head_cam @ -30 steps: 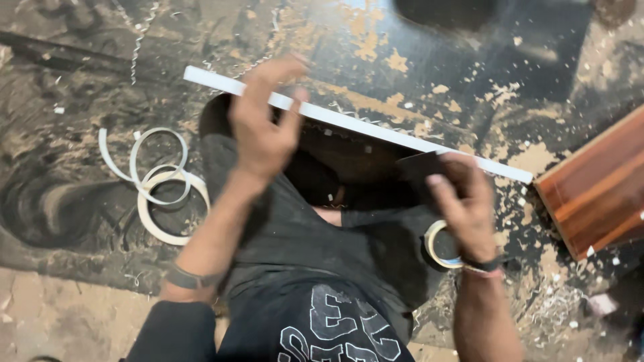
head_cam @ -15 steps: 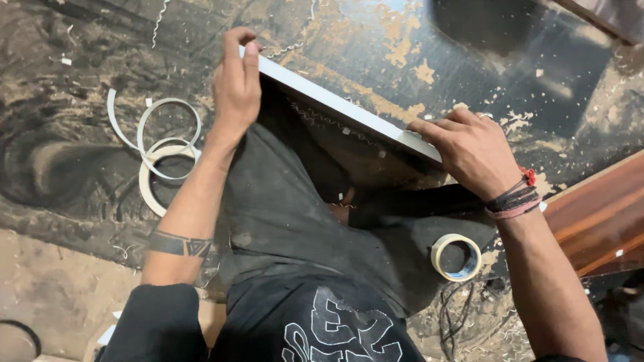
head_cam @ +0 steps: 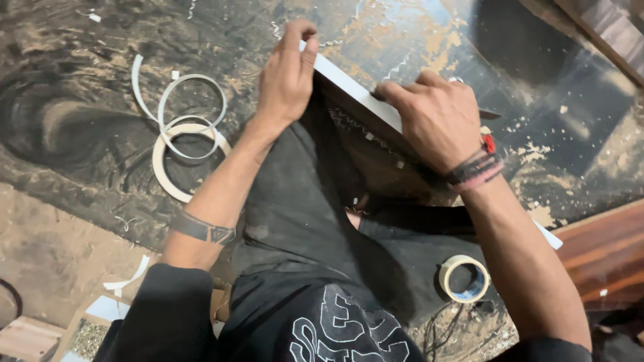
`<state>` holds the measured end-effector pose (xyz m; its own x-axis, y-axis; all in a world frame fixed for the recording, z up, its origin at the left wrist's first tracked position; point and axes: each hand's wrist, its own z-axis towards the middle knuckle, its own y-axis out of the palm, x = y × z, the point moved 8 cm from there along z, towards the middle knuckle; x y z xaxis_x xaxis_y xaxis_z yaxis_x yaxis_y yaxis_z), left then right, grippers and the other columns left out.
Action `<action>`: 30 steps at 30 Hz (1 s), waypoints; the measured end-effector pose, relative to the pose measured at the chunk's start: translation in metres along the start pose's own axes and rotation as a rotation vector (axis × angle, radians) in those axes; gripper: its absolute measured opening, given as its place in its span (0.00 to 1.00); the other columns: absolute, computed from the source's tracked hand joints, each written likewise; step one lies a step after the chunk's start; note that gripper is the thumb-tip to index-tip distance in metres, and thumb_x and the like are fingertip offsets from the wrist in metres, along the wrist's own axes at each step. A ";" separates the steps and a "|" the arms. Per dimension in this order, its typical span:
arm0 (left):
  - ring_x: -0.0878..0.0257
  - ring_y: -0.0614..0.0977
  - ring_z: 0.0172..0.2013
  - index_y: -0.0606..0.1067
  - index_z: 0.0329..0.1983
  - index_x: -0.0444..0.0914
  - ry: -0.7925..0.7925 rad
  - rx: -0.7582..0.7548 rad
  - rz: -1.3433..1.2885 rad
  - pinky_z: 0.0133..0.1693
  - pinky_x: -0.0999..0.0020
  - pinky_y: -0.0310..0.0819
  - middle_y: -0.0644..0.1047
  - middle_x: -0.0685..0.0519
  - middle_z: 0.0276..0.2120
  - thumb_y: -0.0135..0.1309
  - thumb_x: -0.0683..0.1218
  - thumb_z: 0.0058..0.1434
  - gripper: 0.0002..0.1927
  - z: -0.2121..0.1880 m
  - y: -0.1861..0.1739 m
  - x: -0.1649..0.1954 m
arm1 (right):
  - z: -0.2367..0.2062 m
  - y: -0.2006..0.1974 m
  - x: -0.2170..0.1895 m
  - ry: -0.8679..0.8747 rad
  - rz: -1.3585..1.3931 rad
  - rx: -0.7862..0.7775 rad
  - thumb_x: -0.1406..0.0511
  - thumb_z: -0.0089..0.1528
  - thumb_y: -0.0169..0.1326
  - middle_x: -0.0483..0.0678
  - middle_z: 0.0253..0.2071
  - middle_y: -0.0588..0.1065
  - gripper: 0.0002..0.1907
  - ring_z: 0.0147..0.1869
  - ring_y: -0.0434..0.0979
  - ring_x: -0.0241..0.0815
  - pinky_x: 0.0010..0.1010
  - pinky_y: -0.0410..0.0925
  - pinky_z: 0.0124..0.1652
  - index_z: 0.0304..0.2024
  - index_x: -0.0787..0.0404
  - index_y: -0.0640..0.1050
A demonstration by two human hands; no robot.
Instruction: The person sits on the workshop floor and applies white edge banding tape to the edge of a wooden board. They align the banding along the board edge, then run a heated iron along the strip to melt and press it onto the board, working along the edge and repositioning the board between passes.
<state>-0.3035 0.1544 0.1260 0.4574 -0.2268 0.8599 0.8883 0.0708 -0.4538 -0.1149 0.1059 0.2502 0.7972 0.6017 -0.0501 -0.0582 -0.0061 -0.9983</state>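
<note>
Board [head_cam: 352, 90] on our lap, white edge up | left hand [head_cam: 287, 77] pinches its far-left end | right hand [head_cam: 436, 117] closed over middle | stiff, likely light: we hold the edges | tape roll [head_cam: 463, 278] near-right.

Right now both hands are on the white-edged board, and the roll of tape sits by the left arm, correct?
Not quite. In the head view the roll of tape sits by the right arm, not the left. Both the left hand and right hand are on the white-edged board.
</note>
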 end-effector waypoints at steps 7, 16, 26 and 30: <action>0.46 0.77 0.64 0.63 0.69 0.45 -0.036 -0.081 -0.135 0.63 0.54 0.69 0.76 0.45 0.63 0.25 0.65 0.79 0.29 -0.001 -0.002 -0.020 | 0.094 0.016 -0.031 -0.091 -0.013 0.137 0.65 0.65 0.52 0.44 0.32 0.80 0.11 0.41 0.80 0.47 0.40 0.69 0.32 0.47 0.48 0.82; 0.52 0.73 0.70 0.45 0.82 0.45 -0.108 -0.114 -0.777 0.74 0.57 0.60 0.67 0.46 0.73 0.38 0.66 0.78 0.38 0.007 -0.019 -0.054 | 0.133 0.045 -0.016 0.049 0.303 0.208 0.66 0.69 0.56 0.56 0.33 0.79 0.09 0.39 0.79 0.59 0.49 0.69 0.35 0.51 0.55 0.80; 0.53 0.83 0.51 0.80 0.54 0.43 0.467 -0.276 0.132 0.54 0.60 0.76 0.82 0.53 0.50 0.63 0.48 0.67 0.13 0.032 -0.061 0.025 | -0.092 0.014 0.063 0.529 0.730 0.079 0.64 0.69 0.57 0.52 0.35 0.75 0.09 0.39 0.74 0.42 0.32 0.68 0.41 0.46 0.66 0.77; 0.55 0.83 0.43 0.81 0.53 0.45 0.662 -0.371 0.298 0.44 0.62 0.77 0.83 0.56 0.48 0.64 0.50 0.67 0.13 0.039 -0.056 0.049 | -0.176 0.030 0.016 0.509 0.967 -0.157 0.64 0.63 0.57 0.51 0.33 0.77 0.10 0.37 0.77 0.39 0.30 0.70 0.40 0.42 0.64 0.78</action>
<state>-0.3292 0.1771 0.2028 0.4495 -0.7846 0.4270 0.6085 -0.0810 -0.7894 0.0017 -0.0254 0.2144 0.6127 -0.1104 -0.7826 -0.7425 -0.4197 -0.5221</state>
